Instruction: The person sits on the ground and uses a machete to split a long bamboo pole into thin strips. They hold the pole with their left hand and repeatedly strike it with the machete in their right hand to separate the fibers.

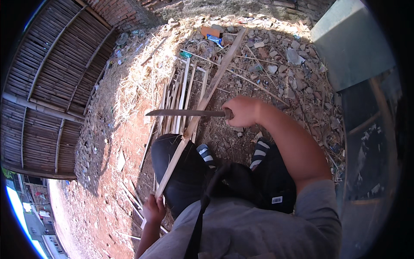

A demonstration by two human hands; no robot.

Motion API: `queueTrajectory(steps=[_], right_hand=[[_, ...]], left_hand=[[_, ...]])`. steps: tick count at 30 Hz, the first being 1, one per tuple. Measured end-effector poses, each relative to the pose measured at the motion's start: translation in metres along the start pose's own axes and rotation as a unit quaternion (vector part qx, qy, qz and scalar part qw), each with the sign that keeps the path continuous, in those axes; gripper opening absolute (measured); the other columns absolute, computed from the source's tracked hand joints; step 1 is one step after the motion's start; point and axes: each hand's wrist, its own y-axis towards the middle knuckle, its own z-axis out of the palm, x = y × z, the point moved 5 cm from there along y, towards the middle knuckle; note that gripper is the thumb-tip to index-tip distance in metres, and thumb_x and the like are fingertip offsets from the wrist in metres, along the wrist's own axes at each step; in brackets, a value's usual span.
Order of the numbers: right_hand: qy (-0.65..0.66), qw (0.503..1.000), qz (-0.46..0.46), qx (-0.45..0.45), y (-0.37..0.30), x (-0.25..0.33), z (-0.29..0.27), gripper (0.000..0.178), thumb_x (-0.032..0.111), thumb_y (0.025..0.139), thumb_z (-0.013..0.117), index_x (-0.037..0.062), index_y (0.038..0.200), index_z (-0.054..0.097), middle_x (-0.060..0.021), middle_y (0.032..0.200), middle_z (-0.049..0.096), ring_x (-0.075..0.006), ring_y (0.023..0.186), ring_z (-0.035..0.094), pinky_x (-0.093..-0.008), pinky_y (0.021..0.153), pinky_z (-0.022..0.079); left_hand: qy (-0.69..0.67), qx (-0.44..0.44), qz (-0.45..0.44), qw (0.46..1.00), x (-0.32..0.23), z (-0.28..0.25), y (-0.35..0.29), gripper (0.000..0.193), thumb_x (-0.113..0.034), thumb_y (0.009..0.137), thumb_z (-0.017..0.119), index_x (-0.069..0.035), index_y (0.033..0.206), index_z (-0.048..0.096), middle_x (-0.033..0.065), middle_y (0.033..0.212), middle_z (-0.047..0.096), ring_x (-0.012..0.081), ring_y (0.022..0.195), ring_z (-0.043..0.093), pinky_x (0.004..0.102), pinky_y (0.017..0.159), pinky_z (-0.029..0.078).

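- Right hand point(242, 111) closes around the handle of a machete point(185, 112), its blade pointing left.
- Left hand point(154, 210) grips the near end of a long split-bamboo slat point(220, 75).
- The slat slants across the dark-trousered left leg point(166, 151) and away over the ground; the blade crosses it, though contact is unclear.
- Thinner strips point(176, 103) lie beyond that knee.
- Rubble point(297, 82) spreads to the right; a bamboo-slatted panel point(47, 64) stands left.
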Motion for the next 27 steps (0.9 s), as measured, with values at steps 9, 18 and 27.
queueTrajectory(steps=[9, 18, 27], right_hand=[[0.058, 0.991, 0.112, -0.042, -0.002, -0.067, -0.024, 0.044, 0.035, 0.076, 0.076, 0.0066, 0.109, 0.069, -0.0162, 0.099, 0.071, -0.0325, 0.096, 0.069, -0.0437, 0.084, 0.054], [0.012, 0.999, -0.019, 0.031, 0.001, -0.03, 0.008, 0.052, 0.037, 0.08, 0.076, 0.0021, 0.118, 0.067, -0.0184, 0.103, 0.07, -0.0338, 0.097, 0.068, -0.0427, 0.087, 0.053], [-0.024, 0.999, -0.021, -0.012, -0.003, 0.003, -0.01, 0.046, 0.032, 0.081, 0.075, 0.0039, 0.117, 0.068, -0.0181, 0.099, 0.071, -0.0341, 0.095, 0.068, -0.0443, 0.085, 0.053]], left_hand=[[0.071, -0.019, -0.03, 0.997, -0.003, -0.011, 0.002, 0.028, -0.03, 0.093, 0.064, -0.005, 0.084, 0.054, 0.0202, 0.066, 0.061, 0.0439, 0.058, 0.063, 0.053, 0.05, 0.046], [0.036, -0.008, -0.015, 0.999, 0.003, -0.007, 0.008, 0.029, -0.028, 0.093, 0.064, -0.006, 0.083, 0.048, 0.0186, 0.061, 0.057, 0.0438, 0.056, 0.06, 0.052, 0.05, 0.045], [-0.119, 0.121, -0.03, 0.985, 0.005, -0.023, 0.031, 0.042, -0.033, 0.102, 0.051, -0.002, 0.074, 0.051, 0.0218, 0.061, 0.056, 0.0455, 0.061, 0.059, 0.0492, 0.057, 0.043]])
